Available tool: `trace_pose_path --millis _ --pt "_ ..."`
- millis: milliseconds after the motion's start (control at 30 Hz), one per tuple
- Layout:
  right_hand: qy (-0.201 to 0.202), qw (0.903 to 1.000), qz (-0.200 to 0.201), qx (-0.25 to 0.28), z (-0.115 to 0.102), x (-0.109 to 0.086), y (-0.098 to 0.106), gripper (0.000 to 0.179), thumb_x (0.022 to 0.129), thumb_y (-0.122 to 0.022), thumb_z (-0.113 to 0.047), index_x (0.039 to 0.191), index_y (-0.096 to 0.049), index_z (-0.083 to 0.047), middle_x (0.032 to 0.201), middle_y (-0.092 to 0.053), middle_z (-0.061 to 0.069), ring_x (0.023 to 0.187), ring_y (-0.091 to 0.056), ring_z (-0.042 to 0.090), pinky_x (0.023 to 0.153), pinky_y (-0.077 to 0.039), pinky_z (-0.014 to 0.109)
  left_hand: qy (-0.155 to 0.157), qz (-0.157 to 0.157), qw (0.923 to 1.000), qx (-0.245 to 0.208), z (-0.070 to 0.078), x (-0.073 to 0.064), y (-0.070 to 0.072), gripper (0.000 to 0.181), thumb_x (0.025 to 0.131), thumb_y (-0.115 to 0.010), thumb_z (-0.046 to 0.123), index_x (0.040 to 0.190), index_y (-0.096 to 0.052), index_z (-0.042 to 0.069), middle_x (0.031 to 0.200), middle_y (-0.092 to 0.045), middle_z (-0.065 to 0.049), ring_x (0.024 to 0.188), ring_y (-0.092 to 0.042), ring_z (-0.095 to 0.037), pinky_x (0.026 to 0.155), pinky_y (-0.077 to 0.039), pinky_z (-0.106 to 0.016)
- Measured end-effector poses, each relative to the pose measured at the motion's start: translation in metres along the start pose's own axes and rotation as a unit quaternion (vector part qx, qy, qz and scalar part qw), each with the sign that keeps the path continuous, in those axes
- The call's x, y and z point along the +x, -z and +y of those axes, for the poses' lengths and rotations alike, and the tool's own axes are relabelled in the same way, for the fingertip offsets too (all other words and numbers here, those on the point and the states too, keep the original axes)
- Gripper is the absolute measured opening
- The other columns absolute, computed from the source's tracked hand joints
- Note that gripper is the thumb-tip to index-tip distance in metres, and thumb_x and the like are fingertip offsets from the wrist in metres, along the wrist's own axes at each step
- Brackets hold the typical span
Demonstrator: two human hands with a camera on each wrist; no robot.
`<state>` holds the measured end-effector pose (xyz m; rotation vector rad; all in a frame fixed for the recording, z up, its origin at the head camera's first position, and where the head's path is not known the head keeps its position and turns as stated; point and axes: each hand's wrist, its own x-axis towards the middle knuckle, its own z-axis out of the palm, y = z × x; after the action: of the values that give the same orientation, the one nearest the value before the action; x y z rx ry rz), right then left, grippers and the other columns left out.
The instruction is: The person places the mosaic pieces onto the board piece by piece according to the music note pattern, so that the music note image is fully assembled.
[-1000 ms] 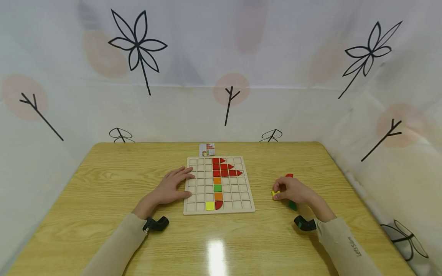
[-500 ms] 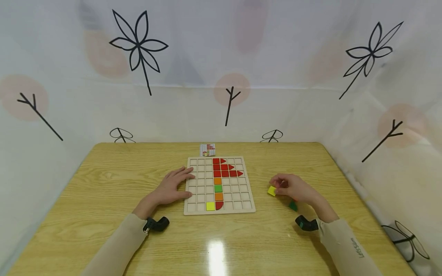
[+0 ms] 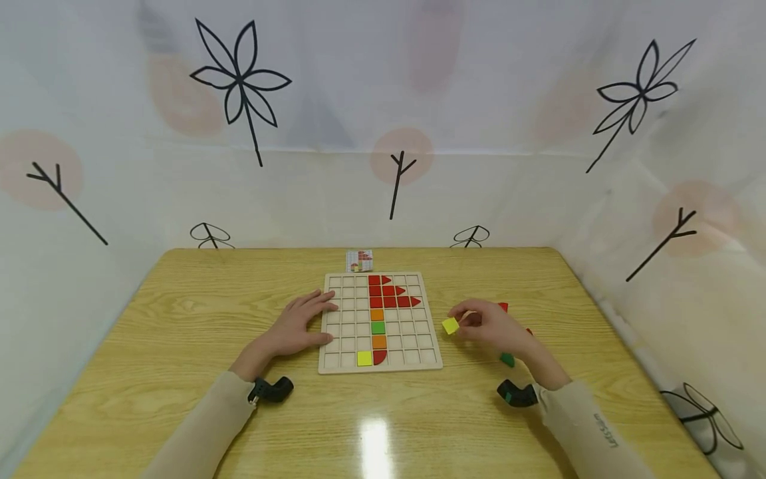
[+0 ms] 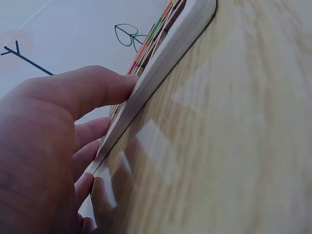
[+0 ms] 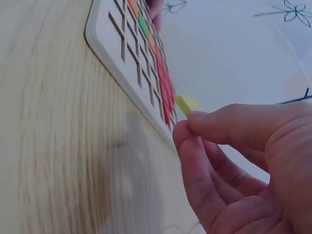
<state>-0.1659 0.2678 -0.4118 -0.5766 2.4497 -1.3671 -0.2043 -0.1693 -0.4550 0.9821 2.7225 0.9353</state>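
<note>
My right hand [image 3: 487, 326] pinches a yellow square tile [image 3: 451, 325] between thumb and fingertips, just right of the wooden grid board [image 3: 413, 364]. In the right wrist view the yellow tile [image 5: 187, 103] juts out past the fingertips, over the table. My left hand [image 3: 297, 324] rests at the board's left edge with its fingers spread, and the thumb [image 4: 109, 88] lies on the rim. Red square and pointed tiles [image 3: 389, 291] fill part of the upper rows. Below them run orange, green [image 3: 378, 327] and orange tiles, then a red rounded tile [image 3: 380, 357] beside a yellow square [image 3: 364, 358].
A small pattern card [image 3: 360, 260] lies behind the board. Loose pieces lie under and around my right forearm: a green one [image 3: 507, 359] and a red one [image 3: 504, 307], partly hidden. A patterned cloth [image 3: 335, 193] hangs beyond the wooden table [image 3: 299, 426].
My right hand has lifted the yellow tile from among the loose pieces and moved left toward the board, uncovering red pieces behind it. The left hand stays in place.
</note>
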Motion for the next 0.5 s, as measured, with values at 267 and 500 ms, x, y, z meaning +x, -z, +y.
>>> trace_pose_path --millis 267,500 --pt "0.017 0.9996 0.015 -0.019 -0.01 0.014 -0.022 0.026 0.089 -0.073 -0.002 0.114 -0.068 -0.003 0.109 -0.065 0.012 0.09 -0.066 0.02 0.075 -0.056 0.028 0.003 0.001 1.0 0.003 -0.001 0.0 0.0 0.059 0.09 -0.07 0.038 0.14 -0.056 0.011 0.159 -0.034 -0.008 0.148 -0.021 -0.037 0.113 -0.013 -0.065" --pt "0.017 0.9997 0.004 -0.016 -0.02 0.025 -0.046 0.024 0.087 -0.077 -0.005 0.11 -0.07 -0.004 0.107 -0.067 0.008 0.087 -0.065 0.018 0.075 -0.055 0.026 0.004 -0.001 1.0 0.001 0.001 -0.001 0.0 0.06 0.089 -0.07 0.037 0.141 -0.056 0.011 0.159 -0.034 -0.008 0.148 -0.021 -0.036 0.113 -0.013 -0.064"
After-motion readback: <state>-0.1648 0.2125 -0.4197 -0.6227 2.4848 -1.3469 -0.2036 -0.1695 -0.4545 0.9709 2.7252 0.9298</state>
